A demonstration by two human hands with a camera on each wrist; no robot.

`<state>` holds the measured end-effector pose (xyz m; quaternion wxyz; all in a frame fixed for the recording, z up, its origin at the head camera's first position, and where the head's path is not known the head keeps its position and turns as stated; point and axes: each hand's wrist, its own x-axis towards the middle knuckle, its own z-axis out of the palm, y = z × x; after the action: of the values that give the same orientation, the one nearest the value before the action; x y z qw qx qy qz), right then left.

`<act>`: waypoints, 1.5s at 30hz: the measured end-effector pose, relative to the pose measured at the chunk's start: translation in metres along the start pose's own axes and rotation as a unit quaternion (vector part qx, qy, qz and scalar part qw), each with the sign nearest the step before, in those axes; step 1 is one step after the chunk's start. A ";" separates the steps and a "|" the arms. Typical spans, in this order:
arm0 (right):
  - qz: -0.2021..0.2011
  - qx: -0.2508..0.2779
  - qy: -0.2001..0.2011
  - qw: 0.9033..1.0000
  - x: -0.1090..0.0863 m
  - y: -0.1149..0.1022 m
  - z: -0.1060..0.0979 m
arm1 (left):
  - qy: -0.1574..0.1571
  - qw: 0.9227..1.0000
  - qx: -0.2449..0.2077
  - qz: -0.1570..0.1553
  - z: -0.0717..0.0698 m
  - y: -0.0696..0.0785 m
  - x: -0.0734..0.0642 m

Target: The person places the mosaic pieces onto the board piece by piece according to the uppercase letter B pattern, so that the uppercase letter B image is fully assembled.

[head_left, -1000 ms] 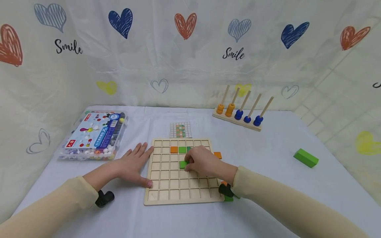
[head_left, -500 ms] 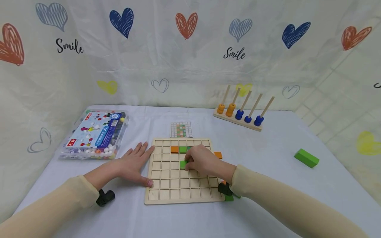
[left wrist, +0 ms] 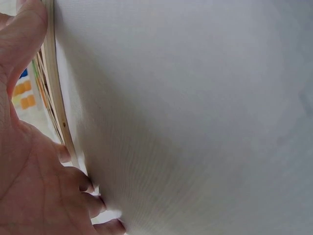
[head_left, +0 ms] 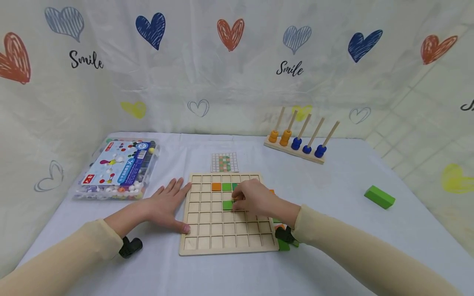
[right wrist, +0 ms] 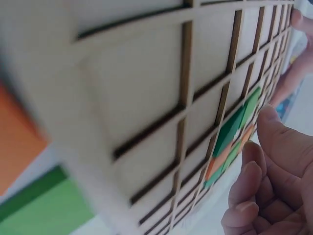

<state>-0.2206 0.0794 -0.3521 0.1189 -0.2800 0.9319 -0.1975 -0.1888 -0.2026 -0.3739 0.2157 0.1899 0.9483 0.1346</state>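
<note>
A wooden grid board [head_left: 207, 230] lies in the middle of the table. Along its left edge my left hand [head_left: 163, 207] rests with straight, spread fingers, its thumb on the frame. My right hand [head_left: 255, 199] hovers low over the board, fingers bent and thumb apart; the right wrist view shows nothing between them. Close to its thumb sits a bright green tile [head_left: 227, 205]. Farther up lie an orange tile [head_left: 216, 186] and a green tile [head_left: 226, 186]. The right wrist view also reveals a dark green tile [right wrist: 229, 134] beside the bright green one.
Loose tiles [head_left: 283, 245] lie by the board's right edge, partly behind the right wrist. Behind the board is a pattern card [head_left: 224, 162]. A bead box [head_left: 115, 164] stands left, a peg abacus [head_left: 294, 152] back right, and a green block [head_left: 380, 197] far right.
My right hand has drawn slightly right, away from the bright green tile, and its thumb and fingers have parted. The left hand stays in place.
</note>
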 end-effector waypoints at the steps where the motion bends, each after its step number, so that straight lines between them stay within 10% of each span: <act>1: 0.007 0.003 0.000 1.000 -0.001 0.003 -0.002 | 0.000 1.000 0.001 0.000 0.000 0.000 0.000; 22: 0.035 0.006 0.045 0.998 -0.046 0.099 -0.051 | 0.001 1.000 0.001 0.004 -0.002 0.003 -0.002; 34: 0.044 0.043 -0.045 0.997 -0.064 0.113 -0.046 | -0.007 1.000 0.003 0.000 0.002 -0.004 0.001; 45: 0.007 0.025 -0.032 0.999 -0.075 0.107 -0.032 | 0.001 1.000 0.001 -0.001 -0.001 0.003 -0.001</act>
<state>-0.2208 0.2137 -0.3618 0.1573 -0.2762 0.9244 -0.2107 -0.1874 -0.2005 -0.3719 0.2150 0.1891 0.9488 0.1332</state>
